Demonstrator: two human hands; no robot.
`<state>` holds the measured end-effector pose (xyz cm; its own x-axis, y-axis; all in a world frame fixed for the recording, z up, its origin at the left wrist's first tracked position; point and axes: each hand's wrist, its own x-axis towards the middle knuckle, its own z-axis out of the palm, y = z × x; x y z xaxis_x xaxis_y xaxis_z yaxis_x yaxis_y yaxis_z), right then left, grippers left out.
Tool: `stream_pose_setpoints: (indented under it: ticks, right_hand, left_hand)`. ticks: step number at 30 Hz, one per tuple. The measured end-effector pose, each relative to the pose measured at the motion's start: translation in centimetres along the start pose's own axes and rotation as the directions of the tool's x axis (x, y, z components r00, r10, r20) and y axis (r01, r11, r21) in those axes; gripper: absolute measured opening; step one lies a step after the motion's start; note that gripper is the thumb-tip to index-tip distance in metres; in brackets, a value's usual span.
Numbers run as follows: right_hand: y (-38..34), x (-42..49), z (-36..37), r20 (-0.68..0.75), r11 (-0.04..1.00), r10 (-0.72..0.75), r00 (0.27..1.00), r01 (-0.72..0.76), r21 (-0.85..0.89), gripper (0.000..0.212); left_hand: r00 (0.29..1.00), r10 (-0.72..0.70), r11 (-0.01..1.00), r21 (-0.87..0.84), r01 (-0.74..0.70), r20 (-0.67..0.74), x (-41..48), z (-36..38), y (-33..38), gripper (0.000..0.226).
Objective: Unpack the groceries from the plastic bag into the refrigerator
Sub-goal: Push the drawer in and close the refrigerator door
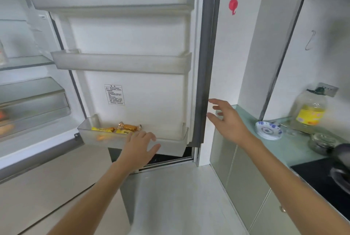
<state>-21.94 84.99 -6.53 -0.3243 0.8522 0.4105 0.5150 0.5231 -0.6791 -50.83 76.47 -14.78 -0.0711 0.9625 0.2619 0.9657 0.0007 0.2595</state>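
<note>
Fridge door stands wide open; both hands empty, fingers spread. Left hand sits at the front lip of the bottom door bin, just beside the wrapped snacks already in it; right hand hovers by the door's outer edge, above the green desk, not clearly touching the door. No plastic bag in view, so can't tell how much is left to unpack; judging by the empty hands, this item looks stowed and the door may be about to close, or the next grab comes.

Risks: if the door swings shut w/ the left hand at the bin, fingers could get pinched btwn door and cabinet; a hard push may jolt the snacks, which are heaped loosely near the bin's left end, and tip one over the low front wall; right arm passes close to the plates and the oil bottle on the desk, so a careless sweep back could knock them.

Counts: door bins 3, top two appear bare; snacks approx. 4–5, gold and yellow wrappers, exact no. unclear as they overlap; plates one stack, maybe 3–4; oil bottle 1; red hook on the wall 1; hands 2.
</note>
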Motion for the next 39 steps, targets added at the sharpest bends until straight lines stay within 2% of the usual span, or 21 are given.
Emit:
stream_pose_setpoints:
  ticks: [3,7,9,11,14,18,21,24,28,32,37,39]
  right_hand:
    - [-0.9,-0.3,-0.7,-0.024,0.986,0.095,0.995,-0.091,0.143,0.064]
    - [-4.4,-1.3,-0.6,-0.004,0.953,0.083,0.997,-0.078,0.291,0.085]
    - [-7.4,-2.5,0.3,0.056,0.916,0.039,0.998,-0.058,0.396,0.082]
    - [-10.6,-4.6,2.3,0.104,0.912,-0.023,0.994,-0.021,0.411,0.079]
    - [-14.8,-8.7,5.9,0.027,0.913,-0.088,0.996,0.069,0.401,0.062]
    - [-20.2,-12.9,10.5,-0.053,0.892,-0.197,0.979,0.201,0.404,0.058]
    - [-24.3,-14.6,14.6,-0.144,0.841,-0.38,0.914,0.406,0.357,0.056]
    - [-28.5,-15.9,18.4,-0.17,0.769,-0.554,0.815,0.579,0.271,0.077]
    - [-34.1,-18.2,23.6,-0.113,0.736,-0.647,0.754,0.656,0.165,0.082]
    - [-39.4,-18.4,28.7,-0.054,0.688,-0.724,0.687,0.726,0.006,0.08]
    - [-46.1,-15.4,35.6,0.027,0.451,-0.881,0.472,0.856,-0.252,0.06]
    - [-48.0,-14.0,38.8,0.048,0.407,-0.898,0.437,0.868,-0.284,0.053]
  left_hand:
    - [0.999,-0.021,1.0,0.008,0.022,-0.048,-3.1,-1.0,-1.0,0.057]
    - [0.993,-0.056,0.998,-0.028,0.053,-0.107,-7.6,-2.8,-3.4,0.063]
    - [0.989,-0.074,0.996,-0.064,0.067,-0.128,-10.2,-4.2,-4.5,0.061]
    - [0.982,-0.101,0.989,-0.123,0.082,-0.158,-13.4,-5.5,-5.8,0.061]
    - [0.957,-0.25,0.95,-0.229,0.213,-0.145,-18.5,-7.4,-8.2,0.069]
    - [0.903,-0.414,0.885,-0.284,0.369,-0.117,-27.2,-10.2,-12.1,0.054]
    - [0.853,-0.507,0.842,-0.283,0.459,-0.126,-34.2,-12.6,-15.2,0.05]
    - [0.786,-0.598,0.793,-0.254,0.553,-0.154,-40.0,-14.4,-18.8,0.049]
    - [0.711,-0.673,0.74,-0.198,0.643,-0.205,-46.3,-16.3,-22.9,0.043]
    - [0.649,-0.707,0.706,-0.235,0.668,-0.281,-50.1,-18.2,-25.3,0.04]
    - [0.611,-0.709,0.702,-0.262,0.663,-0.353,-51.0,-21.2,-27.6,0.042]
    - [0.598,-0.715,0.693,-0.258,0.673,-0.362,-50.7,-22.1,-28.6,0.043]
